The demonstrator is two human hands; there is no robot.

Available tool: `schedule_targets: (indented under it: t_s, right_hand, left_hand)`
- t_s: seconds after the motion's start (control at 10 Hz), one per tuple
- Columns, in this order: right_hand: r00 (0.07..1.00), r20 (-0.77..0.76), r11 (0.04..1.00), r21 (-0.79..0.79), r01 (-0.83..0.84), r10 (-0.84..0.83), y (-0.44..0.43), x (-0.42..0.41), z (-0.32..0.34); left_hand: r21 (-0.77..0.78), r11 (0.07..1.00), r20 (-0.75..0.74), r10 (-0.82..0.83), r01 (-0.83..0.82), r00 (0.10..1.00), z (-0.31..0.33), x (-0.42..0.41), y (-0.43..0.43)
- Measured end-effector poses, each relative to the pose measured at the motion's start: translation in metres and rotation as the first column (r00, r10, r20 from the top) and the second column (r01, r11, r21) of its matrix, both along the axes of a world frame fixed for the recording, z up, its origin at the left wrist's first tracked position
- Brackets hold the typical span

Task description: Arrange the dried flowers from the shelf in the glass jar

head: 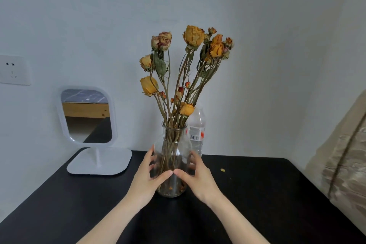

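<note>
Glass jar (178, 150) stands upright between your left hand (147, 176) and right hand (200, 178), equally near; curled fingers (151, 154) clasp its sides

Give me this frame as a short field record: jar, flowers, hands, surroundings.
glass jar: clear, upright on the black table
dried flowers: stems inside the jar, yellow-orange heads fanning above the neck
left hand: holds the jar's left side, thumb across the front
right hand: holds the jar's right side, thumb tip meeting the left thumb
behind jar: plastic bottle, labelled, partly hidden
left of jar: white standing mirror
table surface: small yellow petal bit right of the jar
task state: flowers already in the jar
</note>
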State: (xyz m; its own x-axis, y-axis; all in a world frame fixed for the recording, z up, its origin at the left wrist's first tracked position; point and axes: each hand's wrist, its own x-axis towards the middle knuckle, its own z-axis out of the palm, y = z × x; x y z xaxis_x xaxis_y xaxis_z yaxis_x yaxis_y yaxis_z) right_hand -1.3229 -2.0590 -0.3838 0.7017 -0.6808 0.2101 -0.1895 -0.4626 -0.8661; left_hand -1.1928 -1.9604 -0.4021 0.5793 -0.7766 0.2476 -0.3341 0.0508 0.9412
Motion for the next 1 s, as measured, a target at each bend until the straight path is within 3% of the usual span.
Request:
schedule_targets:
  t_s: [0.3, 0.6, 0.8, 0.9, 1.0]
  right_hand:
    - [0.994, 0.103, 0.998, 0.051, -0.031, 0.025, -0.024, 0.044, -0.004]
    - [0.997, 0.078, 0.999, 0.047, -0.016, 0.012, -0.039, 0.061, -0.008]
    - [0.994, 0.098, 0.995, 0.078, -0.056, 0.049, -0.036, 0.056, 0.000]
    - [0.995, 0.097, 1.000, 0.008, -0.027, 0.026, -0.033, 0.040, 0.019]
    - [0.954, 0.292, 0.997, -0.022, 0.080, -0.070, -0.035, 0.011, 0.050]
  left_hand:
    - [0.040, 0.997, -0.011, -0.061, 0.062, 0.998, 0.006, 0.042, -0.026]
    - [0.055, 0.997, -0.032, -0.057, 0.058, 0.998, 0.007, 0.054, -0.037]
    - [0.057, 0.998, -0.024, -0.036, 0.038, 0.999, 0.009, 0.050, -0.035]
    - [0.098, 0.994, -0.014, 0.049, -0.047, 0.999, 0.008, 0.044, -0.021]
    - [0.128, 0.983, 0.045, 0.127, -0.132, 0.991, 0.005, 0.034, 0.013]
